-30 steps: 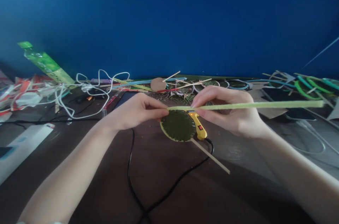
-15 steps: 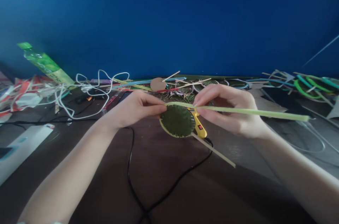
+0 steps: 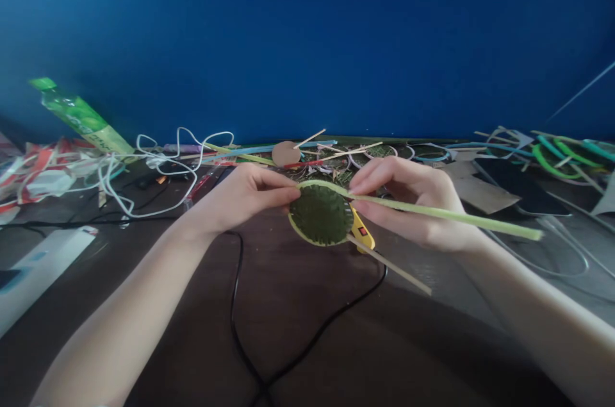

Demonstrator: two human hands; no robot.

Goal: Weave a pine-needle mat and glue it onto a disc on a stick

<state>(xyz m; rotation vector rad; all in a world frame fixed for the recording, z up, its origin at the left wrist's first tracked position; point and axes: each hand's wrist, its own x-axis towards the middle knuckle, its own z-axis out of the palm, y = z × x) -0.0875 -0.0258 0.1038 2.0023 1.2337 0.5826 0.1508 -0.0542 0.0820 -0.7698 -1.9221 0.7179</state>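
Between my hands is a dark green disc (image 3: 321, 215) with a pale green strip (image 3: 446, 213) curved along its upper edge. My left hand (image 3: 250, 197) pinches the disc's upper left edge together with the strip. My right hand (image 3: 408, 199) grips the strip between thumb and fingers at the disc's upper right, and the strip's free end runs past it to the right. A thin wooden stick (image 3: 396, 271) sticks out from the disc's lower right. Partly hidden behind the disc lies a yellow tool (image 3: 364, 234) with a black cord.
A green bottle (image 3: 81, 117) leans at the back left, near tangled white cable (image 3: 192, 166) and red-and-white material. A white power strip (image 3: 43, 272) lies at left. Round brown disc (image 3: 286, 154), sticks and scraps line the back. Green coils (image 3: 560, 157) and a dark flat object (image 3: 519, 186) are at right.
My right hand has moved slightly left and the strip's free end has tilted lower, bending more closely over the disc's upper right edge. The wooden stick has shifted slightly up and right.
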